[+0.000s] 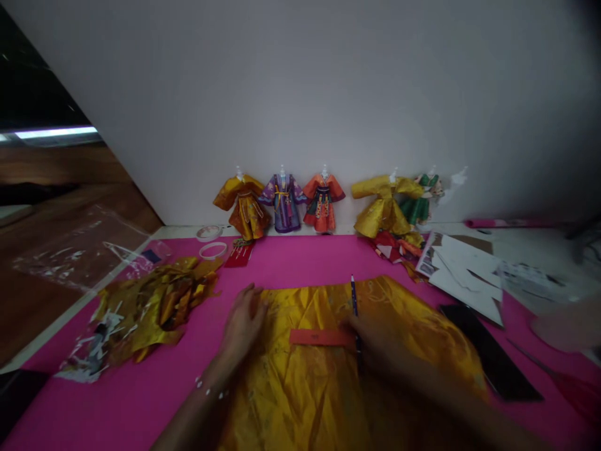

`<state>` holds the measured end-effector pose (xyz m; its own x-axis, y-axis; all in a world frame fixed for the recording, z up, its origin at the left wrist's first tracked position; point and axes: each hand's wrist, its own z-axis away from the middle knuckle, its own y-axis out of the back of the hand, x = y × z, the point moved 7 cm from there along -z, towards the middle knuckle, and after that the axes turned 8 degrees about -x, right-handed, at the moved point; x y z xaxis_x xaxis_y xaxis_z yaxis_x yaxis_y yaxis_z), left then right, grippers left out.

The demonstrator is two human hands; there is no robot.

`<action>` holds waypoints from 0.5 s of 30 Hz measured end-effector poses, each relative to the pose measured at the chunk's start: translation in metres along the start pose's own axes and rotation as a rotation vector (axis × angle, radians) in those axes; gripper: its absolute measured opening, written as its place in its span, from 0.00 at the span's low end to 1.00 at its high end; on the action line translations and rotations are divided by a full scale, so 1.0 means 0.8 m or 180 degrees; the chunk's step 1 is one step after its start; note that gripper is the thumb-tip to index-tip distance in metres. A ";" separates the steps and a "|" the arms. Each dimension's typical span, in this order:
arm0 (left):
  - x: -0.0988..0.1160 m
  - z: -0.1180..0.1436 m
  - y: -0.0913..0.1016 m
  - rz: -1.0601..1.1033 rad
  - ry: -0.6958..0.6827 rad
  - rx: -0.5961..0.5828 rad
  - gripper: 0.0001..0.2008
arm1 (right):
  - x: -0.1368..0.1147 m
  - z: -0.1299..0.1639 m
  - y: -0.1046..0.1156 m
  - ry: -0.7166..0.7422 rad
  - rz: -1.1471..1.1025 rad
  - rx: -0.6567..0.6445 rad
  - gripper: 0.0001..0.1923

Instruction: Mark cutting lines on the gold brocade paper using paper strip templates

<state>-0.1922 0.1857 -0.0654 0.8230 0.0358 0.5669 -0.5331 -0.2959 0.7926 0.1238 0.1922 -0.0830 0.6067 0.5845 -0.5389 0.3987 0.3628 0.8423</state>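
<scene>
Gold patterned cloth (pixel 300 388) lies spread in front of me, creased in the middle. Across it rests a red-orange strip (pixel 319 337) with a small mark on it. My right hand (pixel 375 344) is closed around a dark pencil (pixel 354 294), held nearly upright at the strip's right end; its lower end is hard to make out. At the cloth's upper left edge, my left hand (pixel 244 322) lies with its fingers loosely extended and its thumb side against the fabric. It appears to hold nothing.
Gold scraps (pixel 164 307) heap on the pink mat (pixel 291 257) at left. Small dressed figures, including a purple-robed one (pixel 284 203), line the wall. To the right are white cut templates (pixel 464 269), a black flat bar (pixel 493 354) and red-handled scissors (pixel 563 382).
</scene>
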 end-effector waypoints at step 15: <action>0.092 0.001 -0.042 -0.0998 -0.1111 -0.0697 0.14 | -0.005 -0.148 0.004 0.0543 -0.0093 0.0281 0.16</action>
<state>-0.1137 0.1973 -0.0508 0.9463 -0.2409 0.2154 -0.2480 -0.1139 0.9621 0.0412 0.2774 -0.0764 0.4716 0.6919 -0.5467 0.4778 0.3206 0.8179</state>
